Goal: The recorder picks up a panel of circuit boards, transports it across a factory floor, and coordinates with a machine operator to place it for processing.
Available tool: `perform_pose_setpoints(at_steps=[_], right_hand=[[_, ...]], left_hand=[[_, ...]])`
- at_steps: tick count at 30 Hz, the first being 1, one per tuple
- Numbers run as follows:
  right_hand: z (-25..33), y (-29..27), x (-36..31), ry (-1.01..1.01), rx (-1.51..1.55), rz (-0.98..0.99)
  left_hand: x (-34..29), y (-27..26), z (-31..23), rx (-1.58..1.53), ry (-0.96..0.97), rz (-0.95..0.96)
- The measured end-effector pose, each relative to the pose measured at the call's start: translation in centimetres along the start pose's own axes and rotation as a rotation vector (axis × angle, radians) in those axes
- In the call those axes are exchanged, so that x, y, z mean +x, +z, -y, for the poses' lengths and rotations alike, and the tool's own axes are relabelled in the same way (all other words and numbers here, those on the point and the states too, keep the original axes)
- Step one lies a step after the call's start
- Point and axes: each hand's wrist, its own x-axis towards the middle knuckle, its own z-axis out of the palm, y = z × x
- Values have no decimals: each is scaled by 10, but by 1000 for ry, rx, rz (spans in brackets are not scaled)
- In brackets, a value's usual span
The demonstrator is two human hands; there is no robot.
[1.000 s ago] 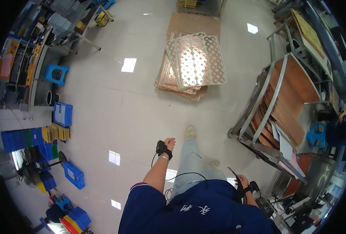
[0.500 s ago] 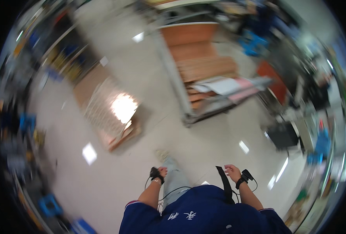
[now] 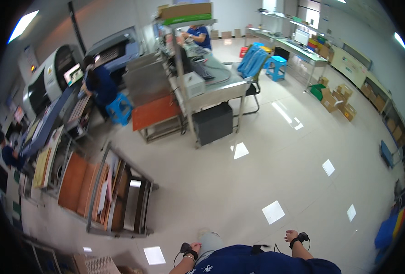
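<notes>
Low at the bottom middle, my left hand [image 3: 196,247] hangs near my leg [image 3: 210,240], its fingers loosely bent and nothing visible in it. My right hand [image 3: 290,235] is held out over the floor, open and empty, with the fingers slightly curled. Both wrists carry a black strap with a small dark device [image 3: 304,236] and a cable. Neither hand touches any of the things around. Closest to the left hand stands a metal-framed cart [image 3: 150,232] with upright brown boards [image 3: 76,180] and pale sheets.
Ahead stands a workbench [image 3: 220,95] with a dark box [image 3: 214,124] beneath. An orange-red board [image 3: 154,112] lies on a low stand beside it. One person [image 3: 101,86] is near large machines at left, another [image 3: 200,36] behind the bench. Cardboard boxes [image 3: 334,100] sit on the floor at right.
My view has swung to the right and lifted, so the cart now appears at the lower left and the room ahead shows. Both hands appear lower in the picture, still empty.
</notes>
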Motion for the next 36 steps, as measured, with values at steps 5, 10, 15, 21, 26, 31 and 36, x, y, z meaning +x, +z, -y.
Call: perform_pose_setpoints(at_steps=[5,10,15,21,26,31,36], right_hand=[[55,-40,16,-30,85,94],[133,-47,75,-253,-377,412],[230,-116,98,-44,-26,287],[222,-176,230,212,228,69],[312,-233,337,354,256,112],[441,-294,489,352,418,139],[677,-338,597,15,407,2]], left_hand=[[2,28,-148,156,-9,160],[119,57,-251,-87,-421,224],[246,130,-367,-244,-461,484],[316,287,-589,202,-35,289],[377,380,-682,134,-94,345],[407,446,-759,244,-277,337],[486,500,-822,2,-342,244]])
